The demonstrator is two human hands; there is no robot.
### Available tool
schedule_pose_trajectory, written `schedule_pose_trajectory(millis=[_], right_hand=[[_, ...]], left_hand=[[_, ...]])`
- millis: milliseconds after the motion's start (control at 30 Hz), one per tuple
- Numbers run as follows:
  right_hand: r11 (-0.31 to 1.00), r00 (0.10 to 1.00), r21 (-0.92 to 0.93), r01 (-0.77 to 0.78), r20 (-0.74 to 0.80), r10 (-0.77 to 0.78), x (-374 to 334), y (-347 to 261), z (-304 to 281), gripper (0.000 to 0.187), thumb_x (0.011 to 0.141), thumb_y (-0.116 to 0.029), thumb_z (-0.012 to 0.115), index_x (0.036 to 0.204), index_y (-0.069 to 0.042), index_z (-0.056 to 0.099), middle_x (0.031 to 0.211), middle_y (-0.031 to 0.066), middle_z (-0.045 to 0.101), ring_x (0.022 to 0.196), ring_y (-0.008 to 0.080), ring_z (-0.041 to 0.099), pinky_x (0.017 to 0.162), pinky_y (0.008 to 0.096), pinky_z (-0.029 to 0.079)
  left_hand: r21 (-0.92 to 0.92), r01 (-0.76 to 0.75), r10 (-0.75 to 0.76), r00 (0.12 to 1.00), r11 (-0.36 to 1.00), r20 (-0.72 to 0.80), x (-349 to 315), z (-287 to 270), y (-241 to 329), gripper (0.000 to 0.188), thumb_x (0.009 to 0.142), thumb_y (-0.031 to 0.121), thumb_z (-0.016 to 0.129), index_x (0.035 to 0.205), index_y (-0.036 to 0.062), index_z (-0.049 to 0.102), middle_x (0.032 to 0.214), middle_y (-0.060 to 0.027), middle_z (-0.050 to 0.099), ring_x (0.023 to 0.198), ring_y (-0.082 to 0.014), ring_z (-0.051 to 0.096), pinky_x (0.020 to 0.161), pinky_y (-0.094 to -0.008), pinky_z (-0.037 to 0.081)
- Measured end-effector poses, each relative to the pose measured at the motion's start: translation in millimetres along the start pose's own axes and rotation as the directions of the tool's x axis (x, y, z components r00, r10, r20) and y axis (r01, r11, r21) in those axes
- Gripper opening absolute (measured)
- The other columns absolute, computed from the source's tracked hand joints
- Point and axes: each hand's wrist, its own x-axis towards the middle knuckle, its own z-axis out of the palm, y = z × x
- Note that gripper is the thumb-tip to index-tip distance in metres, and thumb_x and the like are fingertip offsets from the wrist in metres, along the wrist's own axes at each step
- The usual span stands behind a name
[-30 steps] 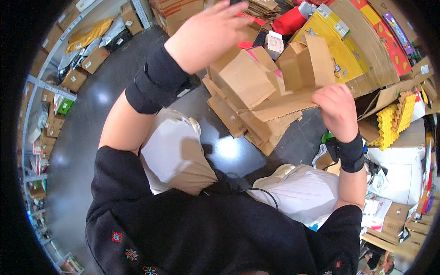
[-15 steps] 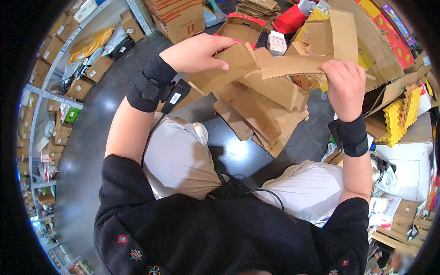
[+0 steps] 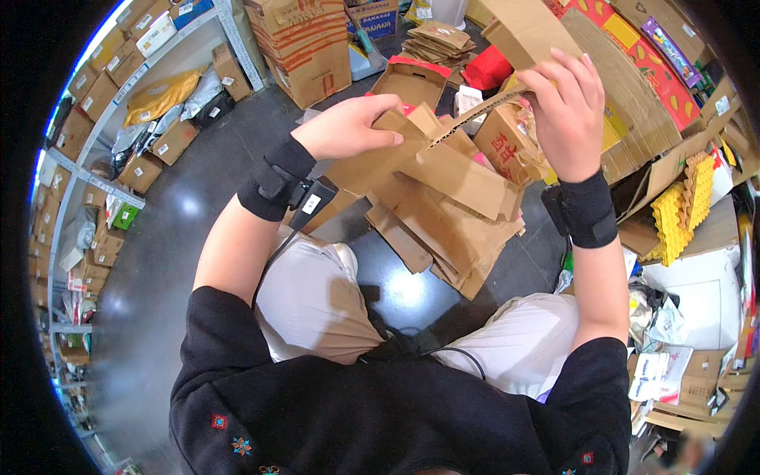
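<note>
A brown cardboard carton [image 3: 368, 165], partly unfolded, hangs in front of me above the floor. My left hand [image 3: 348, 127] is closed on its left side, thumb on the near face and fingers hidden behind. Higher up and to the right, my right hand [image 3: 564, 119] grips the far end of a bent cardboard flap, whose corrugated edge runs between both hands. Part of the flap [image 3: 532, 32] stands up past my right fingers. Below lies a pile of flattened cardboard sheets [image 3: 431, 210] between my knees and the far boxes.
Metal shelving [image 3: 99, 178] packed with parcels lines the left. Ahead stand a tall taped carton [image 3: 305, 59], a shallow red-edged box [image 3: 410, 79] and stacked flat cardboard [image 3: 435, 43]. At right are yellow egg-crate sheets [image 3: 673, 218] and a white box [image 3: 697, 293].
My right hand has risen and moved slightly left, lifting and bending the flap upward. The left hand has shifted slightly down and right, still holding the carton.
</note>
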Motion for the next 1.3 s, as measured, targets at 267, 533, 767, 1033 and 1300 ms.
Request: schedule_pose_trajectory(millis=[267, 533, 767, 1033, 1300], right_hand=[[0.868, 0.912, 0.282, -0.408, 0.093, 0.399, -15, -9, 45, 0.066, 0.085, -0.025, 0.075, 0.140, -0.003, 0.047, 0.147, 0.0223, 0.041, 0.135, 0.0396, 0.042, 0.113, 0.0455, 0.036], [0.626, 0.728, 0.382, -0.680, 0.448, 0.519, -58, 1, 59, 0.063, 0.088, -0.030, 0.073, 0.138, 0.000, 0.049, 0.145, 0.0239, 0.045, 0.135, 0.0381, 0.044, 0.113, 0.0427, 0.037], [0.678, 0.801, 0.459, -0.574, 0.489, 0.346, -59, 7, 34, 0.064, 0.082, -0.030, 0.077, 0.135, -0.004, 0.054, 0.138, 0.0164, 0.055, 0.129, 0.0346, 0.051, 0.110, 0.0428, 0.039], [0.766, 0.790, 0.493, -0.411, 0.613, 0.029, -59, 6, 14, 0.069, 0.077, -0.026, 0.079, 0.138, -0.008, 0.053, 0.137, 0.0155, 0.058, 0.125, 0.0349, 0.055, 0.105, 0.0440, 0.044], [0.904, 0.946, 0.309, -0.297, 0.223, 0.234, -68, 6, 19, 0.054, 0.074, 0.007, 0.065, 0.127, -0.004, 0.062, 0.118, 0.0143, 0.070, 0.110, 0.0317, 0.067, 0.095, 0.0387, 0.055]], left_hand=[[-0.169, 0.154, -0.187, 0.961, 0.974, -0.206, -6, -12, 21, 0.054, 0.096, 0.019, 0.066, 0.139, -0.0055, 0.044, 0.136, -0.0117, 0.057, 0.124, -0.0175, 0.051, 0.106, -0.0294, 0.040], [-0.575, -0.124, -0.193, 0.868, 0.808, -0.458, -7, -31, -1, 0.039, 0.097, 0.005, 0.060, 0.134, -0.0006, 0.050, 0.127, -0.0073, 0.062, 0.116, -0.0126, 0.056, 0.100, -0.0309, 0.045], [-0.481, -0.085, -0.191, 0.846, 0.873, -0.498, -6, -35, -1, 0.029, 0.094, 0.004, 0.065, 0.121, -0.0016, 0.058, 0.115, -0.0045, 0.067, 0.104, -0.0099, 0.060, 0.092, -0.0273, 0.048], [-0.126, -0.174, 0.068, 0.806, 0.977, -0.588, -20, -32, 24, 0.020, 0.084, -0.007, 0.069, 0.103, 0.0000, 0.065, 0.101, -0.0065, 0.069, 0.093, -0.0139, 0.064, 0.084, -0.0284, 0.051], [0.496, -0.514, 0.710, 0.575, 0.700, -0.405, -17, -34, 60, 0.022, 0.088, 0.020, 0.073, 0.092, -0.0012, 0.069, 0.093, -0.0143, 0.072, 0.089, -0.0357, 0.068, 0.089, -0.0465, 0.049]])
